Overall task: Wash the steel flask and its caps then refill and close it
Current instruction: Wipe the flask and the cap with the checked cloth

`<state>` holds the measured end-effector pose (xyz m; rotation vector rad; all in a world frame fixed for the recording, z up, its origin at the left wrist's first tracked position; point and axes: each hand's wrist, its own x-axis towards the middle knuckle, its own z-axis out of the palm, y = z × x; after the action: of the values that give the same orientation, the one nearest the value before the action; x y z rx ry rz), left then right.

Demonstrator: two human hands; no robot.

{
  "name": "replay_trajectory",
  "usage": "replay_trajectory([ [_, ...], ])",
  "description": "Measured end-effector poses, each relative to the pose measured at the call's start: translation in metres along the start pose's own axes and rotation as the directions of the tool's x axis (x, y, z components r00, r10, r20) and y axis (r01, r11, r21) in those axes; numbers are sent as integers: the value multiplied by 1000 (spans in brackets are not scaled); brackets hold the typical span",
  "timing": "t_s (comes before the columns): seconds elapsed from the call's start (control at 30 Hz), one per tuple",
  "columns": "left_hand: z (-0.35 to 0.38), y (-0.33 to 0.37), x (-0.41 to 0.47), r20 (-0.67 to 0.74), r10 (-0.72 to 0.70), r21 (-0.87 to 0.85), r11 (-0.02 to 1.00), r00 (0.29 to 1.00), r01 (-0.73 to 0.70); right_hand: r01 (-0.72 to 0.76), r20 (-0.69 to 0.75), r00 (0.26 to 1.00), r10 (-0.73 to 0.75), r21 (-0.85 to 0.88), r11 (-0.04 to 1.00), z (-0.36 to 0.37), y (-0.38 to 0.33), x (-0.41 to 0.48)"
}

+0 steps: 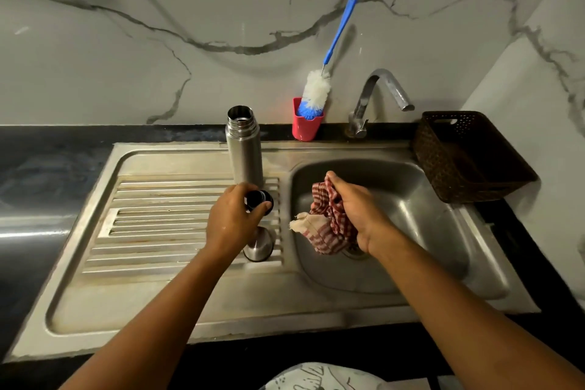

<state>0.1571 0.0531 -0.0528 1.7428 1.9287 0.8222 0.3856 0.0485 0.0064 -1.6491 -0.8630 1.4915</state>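
Left hand (232, 222): fingers curl round the small black round cap (258, 198); light, probably wet-slick, best held by its rim.
Open cylindrical steel flask (244, 149): upright on the ribbed steel drainboard (158, 215); rigid, smooth, take mid-body.
Right hand (354, 209): clutches the soft red-checked cloth (326, 225).

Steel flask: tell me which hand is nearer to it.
Left. The left hand, holding a black cap, is just in front of the steel flask. The right hand grips a checked cloth over the sink basin, farther to the right.
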Motion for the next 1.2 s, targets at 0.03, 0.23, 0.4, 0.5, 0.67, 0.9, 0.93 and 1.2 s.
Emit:
replay_trajectory([
  [0.03,-3,-3,3,-3,4,4,1000,1000,-4,1,8,1000,-2,16,1000,1,1,1],
  [0.23,-2,-18,15,61,-9,116,993,998,1,-11,-6,1000,11,50,999,2,10,3],
  [0.4,4,-30,16,87,-20,178,984,996,4,-14,-17,1000,15,63,998,1,12,4],
  [0.5,2,-30,15,96,-32,189,982,995,14,-26,-20,999,28,86,996,-1,12,7],
  [0.67,-7,0,-1,-128,47,48,998,991,-41,-175,60,984,165,274,946,-9,7,8],
  [0.9,20,108,-22,566,42,-577,733,823,360,-328,201,944,261,488,809,-35,-14,-5],
  [0.93,28,120,-22,668,17,-590,621,744,516,-333,206,942,265,492,804,-43,-16,-10],
  [1.2,79,184,-13,587,-2,-662,575,810,481,-89,14,996,89,325,942,-118,-21,-25],
])
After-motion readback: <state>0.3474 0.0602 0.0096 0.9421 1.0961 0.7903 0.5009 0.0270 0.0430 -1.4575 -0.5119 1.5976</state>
